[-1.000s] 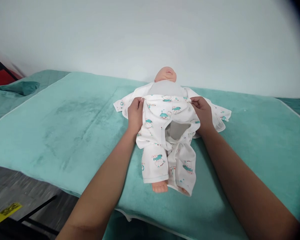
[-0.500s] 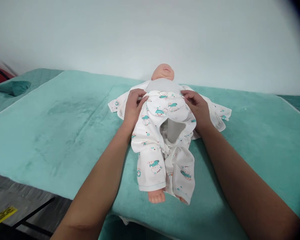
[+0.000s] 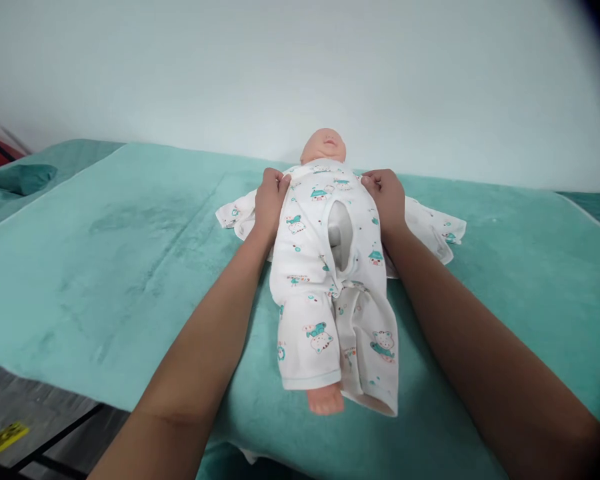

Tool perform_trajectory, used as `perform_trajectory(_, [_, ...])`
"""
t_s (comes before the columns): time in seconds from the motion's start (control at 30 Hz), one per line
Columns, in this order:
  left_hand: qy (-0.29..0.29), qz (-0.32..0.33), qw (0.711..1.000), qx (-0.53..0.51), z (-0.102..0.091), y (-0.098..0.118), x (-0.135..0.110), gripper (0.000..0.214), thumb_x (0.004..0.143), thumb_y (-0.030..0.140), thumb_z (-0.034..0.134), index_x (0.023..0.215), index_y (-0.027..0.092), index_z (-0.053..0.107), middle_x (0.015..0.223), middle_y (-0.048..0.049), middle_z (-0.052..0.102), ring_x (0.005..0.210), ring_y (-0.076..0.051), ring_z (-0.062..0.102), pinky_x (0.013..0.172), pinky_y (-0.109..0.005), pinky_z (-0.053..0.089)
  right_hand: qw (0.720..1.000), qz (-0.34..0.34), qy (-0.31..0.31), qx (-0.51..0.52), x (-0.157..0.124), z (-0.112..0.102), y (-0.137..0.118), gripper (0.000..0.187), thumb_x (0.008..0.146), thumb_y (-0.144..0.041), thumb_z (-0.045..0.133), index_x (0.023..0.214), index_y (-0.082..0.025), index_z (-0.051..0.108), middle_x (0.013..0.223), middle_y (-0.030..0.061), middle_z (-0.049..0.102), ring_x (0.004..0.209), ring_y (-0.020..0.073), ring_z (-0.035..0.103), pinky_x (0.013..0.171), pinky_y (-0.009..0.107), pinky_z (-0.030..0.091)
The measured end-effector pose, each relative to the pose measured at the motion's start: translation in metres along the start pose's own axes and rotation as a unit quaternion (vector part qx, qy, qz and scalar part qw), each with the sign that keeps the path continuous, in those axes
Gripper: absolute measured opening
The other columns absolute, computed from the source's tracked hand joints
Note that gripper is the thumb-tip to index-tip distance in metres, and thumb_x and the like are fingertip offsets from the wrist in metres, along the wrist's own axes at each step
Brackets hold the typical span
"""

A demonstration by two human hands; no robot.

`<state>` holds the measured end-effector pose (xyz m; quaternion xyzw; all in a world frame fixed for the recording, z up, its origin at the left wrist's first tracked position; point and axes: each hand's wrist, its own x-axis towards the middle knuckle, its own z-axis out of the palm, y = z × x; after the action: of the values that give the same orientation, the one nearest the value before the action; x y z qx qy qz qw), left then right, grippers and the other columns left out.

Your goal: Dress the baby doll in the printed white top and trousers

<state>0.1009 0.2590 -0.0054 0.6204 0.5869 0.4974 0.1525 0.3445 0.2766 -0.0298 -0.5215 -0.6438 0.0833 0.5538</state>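
Note:
A baby doll (image 3: 324, 145) lies on its back with its head toward the wall. White baby pants (image 3: 305, 260) with teal animal prints cover its legs and torso, the waistband up near its chest. An oval gap in the crotch shows the pale body inside. My left hand (image 3: 273, 203) pinches the waistband at the doll's left-hand side in view, and my right hand (image 3: 386, 199) pinches it at the other side. Beneath the doll a matching baby shirt (image 3: 437, 223) lies spread, both sleeves stretched outward. One foot (image 3: 326, 399) sticks out of a pant leg; the other is hidden.
A teal cloth (image 3: 130, 267) covers the table, with a fold line on the left. Behind it rises a pale wall (image 3: 230, 73). Bunched teal fabric (image 3: 20, 180) lies at far left. Below the front edge are a dark metal frame and a yellow label (image 3: 3, 440).
Both hands have pulled the waistband up from the doll's belly to its chest, covering the pale torso. The crotch gap has narrowed, and the foot on the right has slipped inside its pant leg.

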Motion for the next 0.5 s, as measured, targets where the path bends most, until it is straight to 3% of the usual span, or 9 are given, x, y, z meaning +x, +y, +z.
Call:
perform_trajectory(0.07, [-0.023, -0.016, 1.000, 0.007, 0.003, -0.001, 0.005, 0.015, 0.100, 0.026, 0.053, 0.086, 0.024, 0.045, 0.073, 0.0021, 0.055, 0.069, -0.017, 0.053, 0.069, -0.029, 0.037, 0.999, 0.041, -0.009, -0.012, 0.005, 0.004, 0.004, 0.017, 0.090, -0.033, 0.059, 0.077, -0.024, 0.054, 0.086, 0.0041, 0.064, 0.085, 0.0220, 0.060, 0.084, 0.042, 0.050])
perform_trajectory(0.13, [-0.043, 0.002, 0.999, 0.030, 0.004, -0.003, 0.007, 0.014, 0.100, 0.028, 0.052, 0.088, 0.023, 0.048, 0.078, 0.0001, 0.059, 0.075, -0.018, 0.056, 0.073, -0.030, 0.041, 0.999, 0.038, -0.019, -0.012, 0.006, 0.004, 0.003, 0.016, 0.089, -0.034, 0.061, 0.077, -0.023, 0.057, 0.083, 0.0031, 0.063, 0.082, 0.0210, 0.059, 0.082, 0.041, 0.050])
perform_trajectory(0.23, [-0.043, 0.094, 0.990, 0.096, 0.004, -0.006, 0.008, 0.010, 0.100, 0.030, 0.053, 0.094, 0.022, 0.053, 0.106, -0.0072, 0.067, 0.108, -0.024, 0.059, 0.094, -0.035, 0.043, 0.999, -0.025, -0.025, 0.011, 0.002, -0.001, -0.005, 0.017, 0.091, -0.035, 0.061, 0.079, -0.023, 0.059, 0.098, 0.0049, 0.067, 0.093, 0.0212, 0.062, 0.088, 0.040, 0.051])
perform_trajectory(0.33, [-0.062, 0.140, 0.980, 0.130, 0.000, -0.009, 0.009, 0.013, 0.103, 0.031, 0.047, 0.100, 0.022, 0.056, 0.134, -0.0083, 0.062, 0.134, -0.025, 0.049, 0.118, -0.045, 0.027, 0.996, -0.047, -0.063, 0.040, -0.001, -0.005, -0.012, 0.021, 0.096, -0.040, 0.056, 0.081, -0.024, 0.059, 0.120, 0.0059, 0.068, 0.112, 0.0234, 0.062, 0.098, 0.044, 0.049])
perform_trajectory(0.4, [-0.095, 0.132, 0.979, 0.122, -0.003, -0.010, 0.009, 0.018, 0.104, 0.031, 0.041, 0.099, 0.022, 0.057, 0.134, -0.0071, 0.063, 0.132, -0.024, 0.052, 0.120, -0.048, 0.024, 0.993, -0.024, -0.102, 0.063, 0.000, -0.006, -0.014, 0.023, 0.096, -0.044, 0.056, 0.083, -0.025, 0.059, 0.126, 0.0057, 0.068, 0.116, 0.0249, 0.062, 0.099, 0.046, 0.049])
perform_trajectory(0.5, [-0.124, 0.103, 0.982, 0.099, -0.006, -0.007, 0.011, 0.021, 0.104, 0.034, 0.042, 0.091, 0.022, 0.054, 0.111, -0.0061, 0.069, 0.110, -0.022, 0.061, 0.108, -0.041, 0.038, 0.987, -0.011, -0.143, 0.076, 0.004, -0.007, -0.012, 0.025, 0.095, -0.045, 0.056, 0.081, -0.025, 0.056, 0.123, 0.0049, 0.070, 0.111, 0.0243, 0.065, 0.095, 0.044, 0.050])
